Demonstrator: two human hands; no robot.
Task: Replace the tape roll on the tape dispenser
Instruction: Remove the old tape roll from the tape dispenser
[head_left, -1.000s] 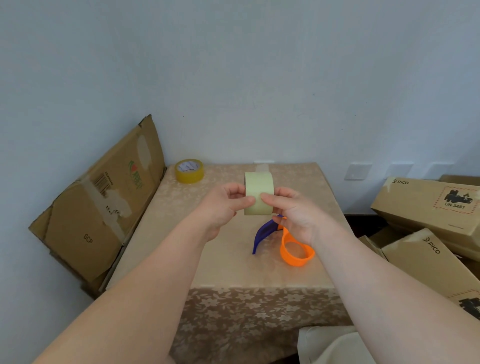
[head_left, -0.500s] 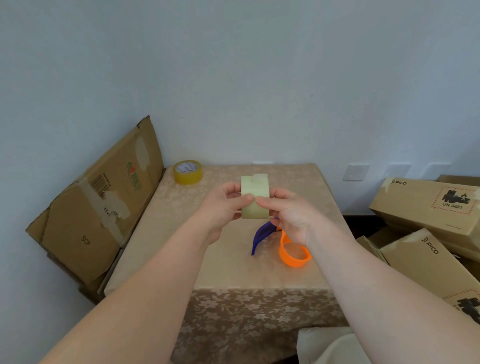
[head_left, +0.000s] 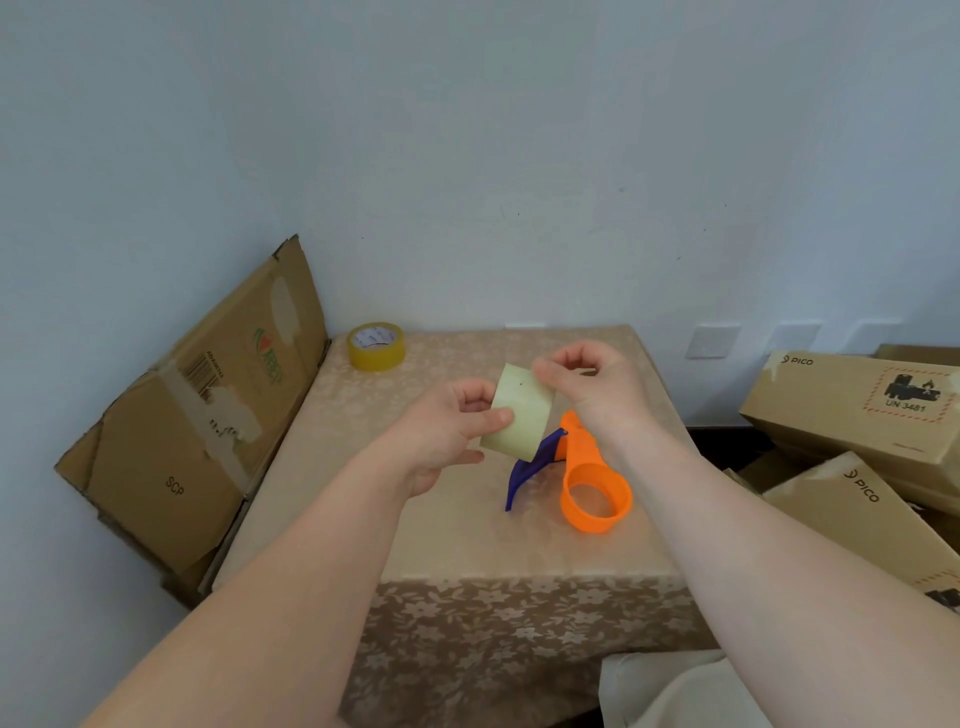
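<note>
A pale yellow-green tape roll is held above the table, tilted to the right. My left hand grips its lower left side with thumb on the face. My right hand pinches its upper right corner. Below them on the table lies the orange and blue tape dispenser, its orange ring empty. A second, yellow tape roll lies flat at the table's far left corner.
The small table has a beige flowered cloth. A flattened cardboard box leans on the wall to the left. Stacked cardboard boxes stand to the right. Pale fabric lies at the bottom right.
The pale roll has tilted to the right. My right hand has risen from the roll's front to its upper right corner, uncovering the dispenser's orange neck.
</note>
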